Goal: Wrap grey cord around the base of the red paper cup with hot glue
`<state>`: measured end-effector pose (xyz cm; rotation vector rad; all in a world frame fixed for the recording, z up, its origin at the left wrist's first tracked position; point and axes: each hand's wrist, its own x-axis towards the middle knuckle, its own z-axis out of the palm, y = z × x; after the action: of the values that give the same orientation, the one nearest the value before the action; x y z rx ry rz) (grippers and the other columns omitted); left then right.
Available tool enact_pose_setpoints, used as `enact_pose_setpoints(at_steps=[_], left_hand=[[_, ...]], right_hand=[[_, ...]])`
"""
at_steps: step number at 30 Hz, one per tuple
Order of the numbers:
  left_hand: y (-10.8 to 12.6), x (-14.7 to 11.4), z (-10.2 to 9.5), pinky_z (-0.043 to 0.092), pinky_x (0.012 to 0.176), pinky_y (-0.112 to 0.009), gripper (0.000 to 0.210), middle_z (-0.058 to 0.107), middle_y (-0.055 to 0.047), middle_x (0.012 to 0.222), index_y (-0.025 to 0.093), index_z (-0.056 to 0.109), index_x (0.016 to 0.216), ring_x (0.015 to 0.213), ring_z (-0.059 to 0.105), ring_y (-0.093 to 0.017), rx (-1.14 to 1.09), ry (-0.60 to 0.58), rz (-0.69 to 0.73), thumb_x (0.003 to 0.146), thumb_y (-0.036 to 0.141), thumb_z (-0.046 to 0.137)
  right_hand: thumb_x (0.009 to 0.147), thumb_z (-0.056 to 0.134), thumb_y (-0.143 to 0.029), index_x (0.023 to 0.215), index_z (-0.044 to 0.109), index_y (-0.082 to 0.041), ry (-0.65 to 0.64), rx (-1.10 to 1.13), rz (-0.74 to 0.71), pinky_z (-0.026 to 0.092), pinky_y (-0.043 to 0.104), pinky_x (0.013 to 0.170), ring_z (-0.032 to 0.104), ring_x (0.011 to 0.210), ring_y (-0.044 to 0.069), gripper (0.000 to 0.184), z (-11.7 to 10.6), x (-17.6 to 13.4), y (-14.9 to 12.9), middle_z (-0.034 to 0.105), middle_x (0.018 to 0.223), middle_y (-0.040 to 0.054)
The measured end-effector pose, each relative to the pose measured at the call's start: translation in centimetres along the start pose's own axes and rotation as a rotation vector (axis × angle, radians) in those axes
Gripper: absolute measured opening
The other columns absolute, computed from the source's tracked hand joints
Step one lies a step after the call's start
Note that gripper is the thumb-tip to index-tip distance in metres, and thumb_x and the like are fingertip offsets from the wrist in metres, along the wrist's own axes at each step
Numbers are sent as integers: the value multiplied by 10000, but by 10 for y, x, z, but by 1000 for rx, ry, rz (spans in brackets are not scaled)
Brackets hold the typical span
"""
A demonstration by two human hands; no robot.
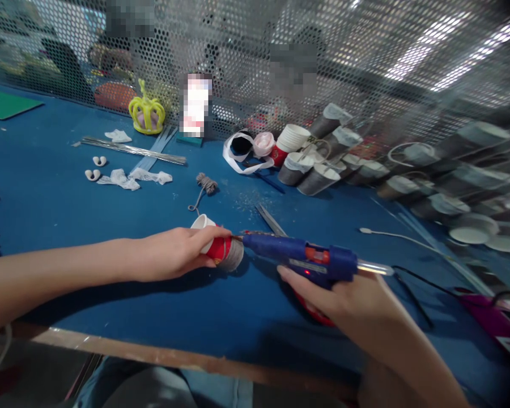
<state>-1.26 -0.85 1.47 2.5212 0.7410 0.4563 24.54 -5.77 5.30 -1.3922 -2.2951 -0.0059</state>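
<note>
My left hand (pixel 181 252) is closed around a red and white paper cup (pixel 218 249) lying tilted on its side just above the table. Grey cord (pixel 233 256) is wound around the cup's base end. My right hand (pixel 344 300) grips a blue hot glue gun (pixel 280 252) by its handle, with a clear glue stick (pixel 376 267) sticking out of the back and a small red light lit. The gun's nozzle points left and meets the cup near my left fingertips. Behind the gun lies a pair of scissors (pixel 272 220), its red handles partly hidden beneath my right hand.
A small bundle of grey cord (pixel 207 184) lies beyond the cup. Several wrapped cups (pixel 318 179) stand and lie at right. Metal wires (pixel 134 150), lace scraps (pixel 123 178), a yellow crown-shaped piece (pixel 147 116) and a phone (pixel 196 105) sit toward the perforated screen (pixel 238 51).
</note>
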Motion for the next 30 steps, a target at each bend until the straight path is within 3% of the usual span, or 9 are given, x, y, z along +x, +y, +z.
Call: enact_pose_setpoints(at_steps=[5,15,19,23,26,30], left_hand=[[2,-1,-1,444,608,-228,412,648,-145,1035,108,336,1275,811,655,-205,-3,-7,24,890,163,474],[-1,-2,2,451,621,-226,419,643,-141,1034,125,321,1277,803,653,-191,-16,22,48,893,175,477],[-1,-2,1,453,632,-228,423,639,-150,1046,113,323,1274,831,647,-195,5,13,54,885,164,482],[0,-2,1,457,652,-229,417,635,-144,1063,125,326,1276,843,644,-190,-10,9,41,889,173,472],[-2,-2,2,459,658,-233,410,633,-146,1061,127,328,1278,838,646,-188,-26,9,50,894,178,466],[-4,-2,3,460,654,-244,425,635,-156,1067,115,322,1281,842,648,-203,-10,21,62,889,169,476]], right_hand=[[870,399,-413,559,586,-220,-122,90,94,313,244,332,435,320,109,411,-1,3,-7,499,382,-13],[829,430,-359,697,671,-265,-38,-6,-52,332,263,411,438,368,138,290,-1,-3,3,432,347,-23],[873,335,-422,604,613,-241,-37,49,17,321,257,371,418,345,127,428,5,0,-2,403,339,-23],[858,422,-370,585,578,-226,-124,102,125,339,240,362,442,368,113,346,0,4,-9,490,416,-19],[816,471,-379,630,627,-243,-117,88,76,318,246,352,391,329,111,279,-5,5,-10,426,357,-42],[845,404,-377,557,593,-234,-72,77,51,299,249,323,377,304,109,373,-2,6,-11,453,344,-26]])
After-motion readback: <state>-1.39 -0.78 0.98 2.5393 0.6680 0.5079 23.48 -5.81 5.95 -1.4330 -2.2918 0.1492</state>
